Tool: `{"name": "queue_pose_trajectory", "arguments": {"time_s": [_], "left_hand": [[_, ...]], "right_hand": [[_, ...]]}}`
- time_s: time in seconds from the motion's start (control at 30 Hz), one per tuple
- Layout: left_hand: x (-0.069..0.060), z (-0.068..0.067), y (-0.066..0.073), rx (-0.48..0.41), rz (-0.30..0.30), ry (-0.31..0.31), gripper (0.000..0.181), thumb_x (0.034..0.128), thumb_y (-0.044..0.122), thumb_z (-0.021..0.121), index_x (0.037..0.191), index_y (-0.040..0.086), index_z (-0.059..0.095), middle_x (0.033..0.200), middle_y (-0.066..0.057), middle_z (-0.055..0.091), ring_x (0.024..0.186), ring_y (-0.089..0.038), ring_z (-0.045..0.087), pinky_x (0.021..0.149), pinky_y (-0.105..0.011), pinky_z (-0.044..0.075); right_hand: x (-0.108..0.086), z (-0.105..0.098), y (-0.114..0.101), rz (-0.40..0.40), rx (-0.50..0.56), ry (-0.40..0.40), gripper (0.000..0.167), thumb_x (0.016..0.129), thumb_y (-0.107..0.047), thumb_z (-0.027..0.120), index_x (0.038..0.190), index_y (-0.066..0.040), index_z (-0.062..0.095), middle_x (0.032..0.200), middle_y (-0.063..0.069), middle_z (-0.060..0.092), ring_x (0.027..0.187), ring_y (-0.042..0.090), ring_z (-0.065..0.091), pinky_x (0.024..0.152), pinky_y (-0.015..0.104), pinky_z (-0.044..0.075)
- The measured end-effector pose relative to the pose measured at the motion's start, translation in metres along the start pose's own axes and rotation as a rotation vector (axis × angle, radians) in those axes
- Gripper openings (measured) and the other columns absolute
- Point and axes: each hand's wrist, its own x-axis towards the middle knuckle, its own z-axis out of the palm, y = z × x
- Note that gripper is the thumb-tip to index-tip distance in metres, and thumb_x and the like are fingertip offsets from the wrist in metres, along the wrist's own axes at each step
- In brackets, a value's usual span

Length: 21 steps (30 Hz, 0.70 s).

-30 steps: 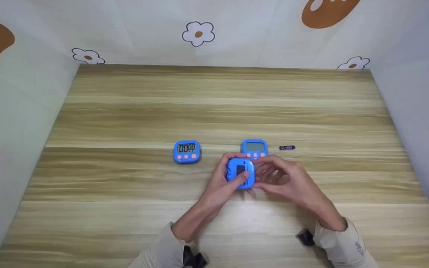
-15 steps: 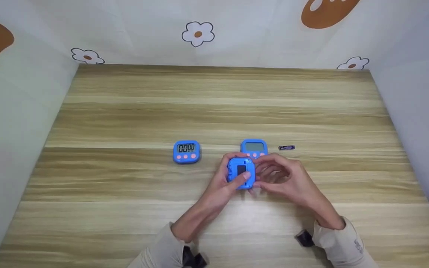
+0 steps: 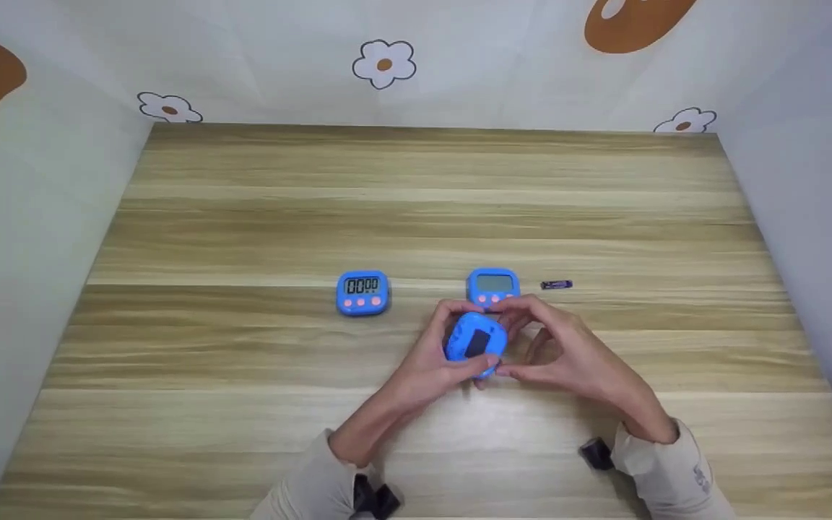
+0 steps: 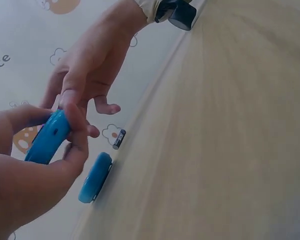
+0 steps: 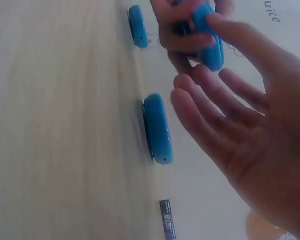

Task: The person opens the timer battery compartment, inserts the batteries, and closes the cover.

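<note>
A blue digital timer (image 3: 465, 334) is held up off the table with its back, showing a dark rectangle, facing up. My left hand (image 3: 423, 365) grips it, thumb across the lower back and fingers round the far side. At its right edge, my right hand (image 3: 568, 354) pinches it between thumb and fingertips. The right wrist view shows the right thumb on the casing of the held timer (image 5: 217, 52). Just beyond the hands lies a second blue timer (image 3: 494, 283) with a blank screen, partly covered by fingers. Right of it is a small dark battery (image 3: 556, 284).
A third blue timer (image 3: 362, 293), its display reading zeros, lies face up to the left. Everything rests on a wood-grain table (image 3: 243, 217). White patterned cloth (image 3: 459, 65) borders the table at the back and sides.
The held timer has tilted and turned clockwise and shifted slightly towards the right and the person. The left thumb has slid lower on its back. The other timers and the battery stay put.
</note>
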Motion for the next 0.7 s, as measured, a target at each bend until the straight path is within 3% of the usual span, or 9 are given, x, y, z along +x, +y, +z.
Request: {"name": "queue_pose_trajectory", "arguments": {"time_s": [0.07, 0.13, 0.27, 0.43, 0.6, 0.7], "left_hand": [[0.0, -0.004, 0.002, 0.15, 0.038, -0.045, 0.065, 0.0854, 0.008, 0.076, 0.14, 0.018, 0.042, 0.131, -0.009, 0.047, 0.108, -0.026, 0.056, 0.074, -0.036, 0.057], [0.0, -0.008, 0.003, 0.245, 0.067, -0.077, 0.078, 0.083, 0.01, 0.079, 0.147, 0.025, 0.038, 0.131, -0.005, 0.051, 0.11, -0.022, 0.057, 0.082, -0.035, 0.055], [-0.001, -0.012, 0.006, 0.392, 0.119, -0.094, 0.101, 0.0774, 0.01, 0.084, 0.154, 0.027, 0.02, 0.128, -0.001, 0.055, 0.117, -0.016, 0.053, 0.1, -0.036, 0.044], [-0.001, -0.012, 0.007, 0.571, 0.193, -0.037, 0.082, 0.0733, 0.003, 0.084, 0.138, 0.016, 0.036, 0.131, -0.003, 0.051, 0.122, -0.017, 0.048, 0.106, -0.037, 0.038], [0.0, -0.011, 0.005, 0.634, 0.24, -0.002, 0.074, 0.0709, 0.004, 0.085, 0.131, 0.011, 0.044, 0.129, -0.005, 0.052, 0.122, -0.018, 0.048, 0.106, -0.035, 0.038], [0.001, -0.012, 0.004, 0.721, 0.3, 0.046, 0.072, 0.0698, 0.012, 0.088, 0.13, 0.011, 0.048, 0.127, -0.002, 0.049, 0.12, -0.018, 0.048, 0.105, -0.036, 0.039]], "right_hand": [[-0.001, -0.002, 0.0, -0.007, -0.028, -0.026, 0.075, 0.079, -0.029, 0.083, 0.144, -0.028, 0.044, 0.133, -0.009, 0.055, 0.108, 0.015, 0.057, 0.077, 0.036, 0.054], [-0.001, -0.003, 0.0, -0.02, -0.042, -0.044, 0.076, 0.08, -0.029, 0.082, 0.146, -0.028, 0.044, 0.139, -0.009, 0.051, 0.11, 0.016, 0.056, 0.081, 0.038, 0.054], [-0.002, -0.001, 0.0, -0.027, -0.075, -0.039, 0.07, 0.079, -0.03, 0.083, 0.14, -0.027, 0.05, 0.13, -0.01, 0.057, 0.105, 0.017, 0.058, 0.083, 0.039, 0.052], [-0.001, 0.001, 0.002, -0.007, -0.118, 0.012, 0.067, 0.075, -0.029, 0.086, 0.133, -0.026, 0.053, 0.116, -0.014, 0.062, 0.097, 0.014, 0.061, 0.081, 0.036, 0.052], [-0.001, 0.001, 0.004, -0.01, -0.15, 0.034, 0.066, 0.075, -0.03, 0.087, 0.132, -0.023, 0.054, 0.118, -0.014, 0.062, 0.097, 0.011, 0.061, 0.082, 0.035, 0.052], [-0.002, 0.0, 0.004, -0.025, -0.164, 0.057, 0.066, 0.075, -0.032, 0.086, 0.133, -0.022, 0.054, 0.123, -0.013, 0.061, 0.099, 0.01, 0.061, 0.08, 0.034, 0.053]]}}
